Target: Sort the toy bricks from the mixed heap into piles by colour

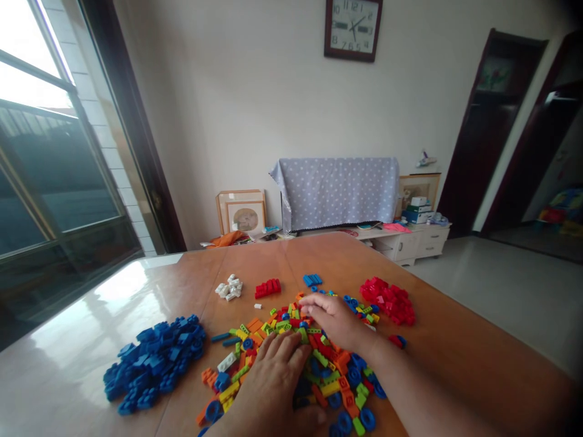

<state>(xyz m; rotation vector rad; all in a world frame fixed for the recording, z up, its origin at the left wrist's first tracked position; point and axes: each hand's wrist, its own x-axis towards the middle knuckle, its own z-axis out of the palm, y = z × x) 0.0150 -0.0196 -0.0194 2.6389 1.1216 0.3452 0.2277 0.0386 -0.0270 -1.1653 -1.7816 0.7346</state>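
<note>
A mixed heap of toy building bricks in orange, green, yellow, red and blue lies spread over the wooden table. Across its near middle rests my left hand, palm down, fingers apart on the bricks. My right hand reaches over the heap's far side, thumb and fingers drawn close at the tips beside small red and orange bricks; whatever is between them is hidden. Several blue wheel-like rings and a white brick are mixed in. Both hands cover part of the heap.
A big pile of blue bricks sits on the left. Beyond the heap lie white bricks, a red row and a small blue group. Pinkish-red bricks are piled at the right. A low cabinet stands past the table.
</note>
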